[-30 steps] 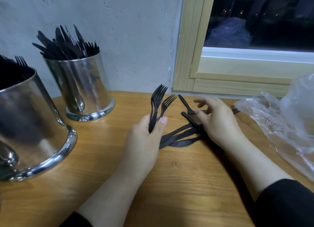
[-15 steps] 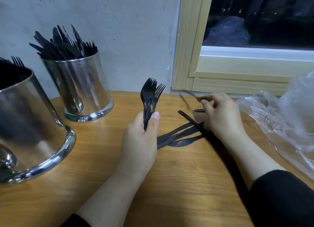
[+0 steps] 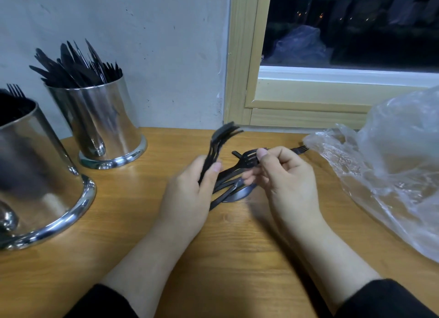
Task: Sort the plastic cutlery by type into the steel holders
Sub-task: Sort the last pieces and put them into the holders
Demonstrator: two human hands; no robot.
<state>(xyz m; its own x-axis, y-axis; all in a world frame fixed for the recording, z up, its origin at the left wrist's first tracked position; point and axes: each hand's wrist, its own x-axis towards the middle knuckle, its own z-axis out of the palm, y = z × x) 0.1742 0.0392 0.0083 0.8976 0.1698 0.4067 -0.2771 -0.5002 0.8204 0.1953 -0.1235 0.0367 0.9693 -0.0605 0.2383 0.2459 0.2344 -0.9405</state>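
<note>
Forks (image 3: pixel 221 149) bunched, blurred; two holders (image 3: pixel 104 122)

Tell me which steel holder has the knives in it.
The far holder by the wall, bristling with knife blades; the near holder at the left edge shows fork tines.

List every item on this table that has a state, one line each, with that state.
Left hand: grips a bunch of forks, prongs up.
Right hand: pinches one fork.
Knives: loose on the table, between the hands.
Lone fork: lying flat by the plastic bag.
Far holder: upright, full of knives.
Near holder: upright, fork prongs showing.
Plastic bag: crumpled, looks empty.
</note>
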